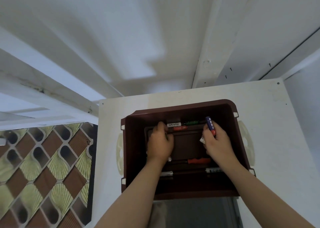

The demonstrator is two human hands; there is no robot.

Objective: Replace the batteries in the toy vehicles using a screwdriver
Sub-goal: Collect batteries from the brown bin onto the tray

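Supply-grabbing step I guess: right hand (218, 141) pinches a battery (210, 124) inside the bin (178, 105), left hand (161, 141) curls at the tray (187, 144) (grip unclear), next up is lifting out that red screwdriver (199, 160).

A white bench (270, 117) carries a dark brown plastic box (136, 158) with cream side handles (119, 154), set toward the bench's near edge.

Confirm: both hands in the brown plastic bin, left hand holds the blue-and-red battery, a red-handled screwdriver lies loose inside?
Wrong hand: the head view shows the right hand holding the blue-and-red battery, not the left hand. Both are in the brown plastic bin; a red-handled screwdriver lies loose inside.
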